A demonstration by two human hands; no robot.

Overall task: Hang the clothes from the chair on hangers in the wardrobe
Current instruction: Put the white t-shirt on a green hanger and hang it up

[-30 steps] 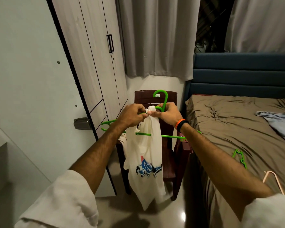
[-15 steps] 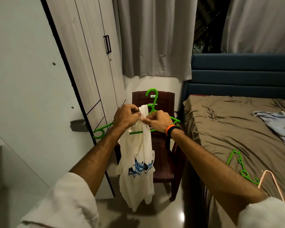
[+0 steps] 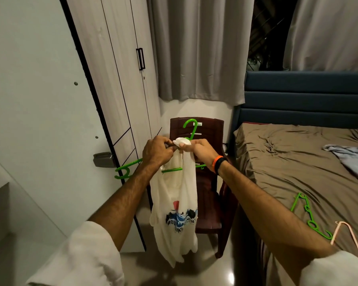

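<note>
Grey curtains (image 3: 196,48) hang behind a bedroom corner where a white T-shirt with a blue and black printed graphic (image 3: 177,203) dangles in mid-air in front of a dark brown plastic chair (image 3: 207,195). Its bunched top is gathered at the neck of a bright green plastic hanger (image 3: 189,129), whose hook rises above the knuckles and whose arms stick out to the left and right behind the cloth. Left hand (image 3: 156,152) has a closed grip, its fingers curled round the gathered fabric and the hanger just left of the neck. Right hand (image 3: 196,150), wearing an orange and black wristband (image 3: 219,164), pinches the crumpled white cloth at the top with a tight grip, its thumb and fingers folded over it. Both forearms reach forward out of white sleeves. To the left of the chair stands a tall pale wood-grain wardrobe (image 3: 120,79) with black door handles, its doors closed. To the right lies a bed with a rumpled brown sheet (image 3: 293,162) and a blue padded headboard (image 3: 306,100). On the sheet rest a second green plastic hanger (image 3: 306,213), a pale pink hanger (image 3: 347,238) near the lower right edge, and a light blue garment (image 3: 353,157) at the far right.
</note>
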